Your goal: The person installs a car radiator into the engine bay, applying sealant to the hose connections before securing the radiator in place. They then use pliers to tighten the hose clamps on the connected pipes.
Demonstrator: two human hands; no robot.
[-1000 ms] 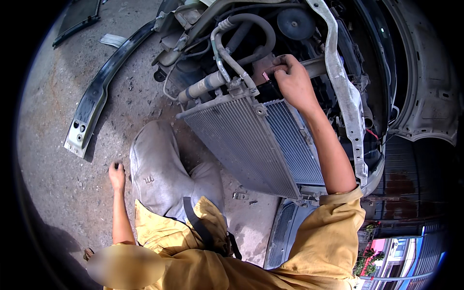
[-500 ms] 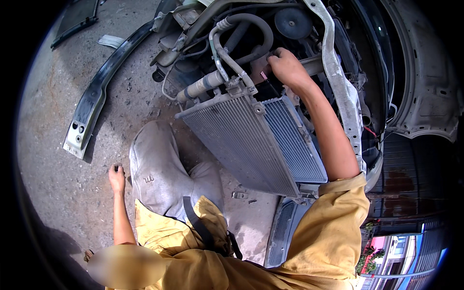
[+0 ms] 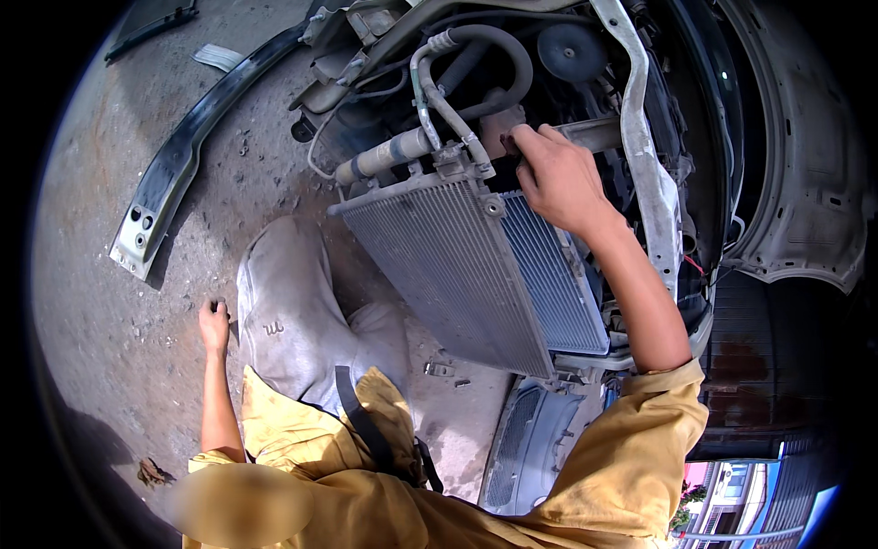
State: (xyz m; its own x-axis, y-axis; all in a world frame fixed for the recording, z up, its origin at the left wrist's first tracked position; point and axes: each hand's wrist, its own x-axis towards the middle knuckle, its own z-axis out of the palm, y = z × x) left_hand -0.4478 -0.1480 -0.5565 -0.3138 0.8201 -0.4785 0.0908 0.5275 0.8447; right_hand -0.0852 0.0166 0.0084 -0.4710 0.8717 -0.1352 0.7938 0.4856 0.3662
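Note:
My right hand (image 3: 560, 180) reaches in behind the top corner of a finned grey condenser (image 3: 439, 265), its fingers curled and closed. What they hold, if anything, is hidden. A second finned panel, a radiator (image 3: 556, 284), stands just behind the condenser and below that wrist. A bent grey hose (image 3: 523, 69) with metal pipes loops down to the condenser's top, beside a light cylinder (image 3: 382, 156). Out to the left, over the ground, my left hand (image 3: 214, 325) is closed, with something dark and too small to name at its fingers.
A long dark bumper beam (image 3: 187, 151) lies on the ground at left. Around my right arm run the car's pale front frame (image 3: 633, 119) and a round black horn-like disc (image 3: 572, 52). A grey bumper cover (image 3: 526, 448) and a small metal bracket (image 3: 439, 369) lie below the condenser.
My right hand has drawn back slightly toward me and turned, with its back now facing up. A small pink piece seen beside it earlier is out of sight. My left hand stays closed.

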